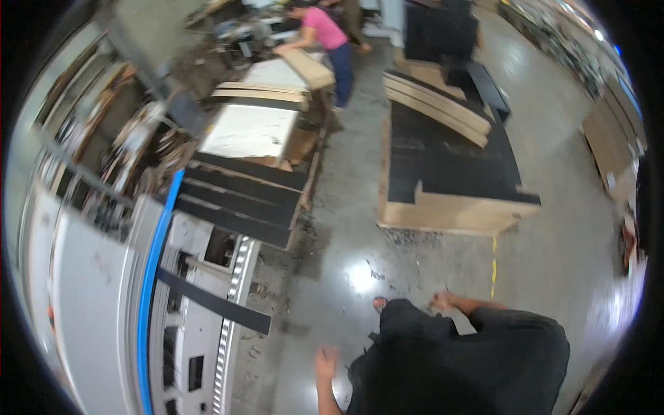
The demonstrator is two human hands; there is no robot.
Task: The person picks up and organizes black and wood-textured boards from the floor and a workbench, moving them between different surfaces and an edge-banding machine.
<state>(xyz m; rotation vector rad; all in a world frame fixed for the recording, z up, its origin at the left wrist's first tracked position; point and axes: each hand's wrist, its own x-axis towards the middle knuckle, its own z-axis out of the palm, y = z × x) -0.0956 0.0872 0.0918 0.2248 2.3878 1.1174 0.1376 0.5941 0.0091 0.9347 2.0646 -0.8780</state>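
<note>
My left hand (pixel 327 361) hangs over the floor in front of me, to the right of a white machine (pixel 197 370). It is smeared by motion, so its fingers do not show clearly. A narrow dark strip of board (pixel 214 303) lies across the machine and juts past its right side, apart from the hand. Close to my body on the right is my right hand (pixel 443 301), with its fingers too blurred to read. Beside that forearm a pale flat patch (pixel 462 321) shows; whether the hand holds it cannot be told.
A long blue strip (pixel 153 277) edges the machine. Beyond it lie dark boards (pixel 242 197) and a white panel (pixel 250 131). Ahead right stands a stack of black-topped boards (pixel 443 169) with pale strips (pixel 436 107) on it. A person in pink (pixel 324 29) handles a pale board (pixel 308 68).
</note>
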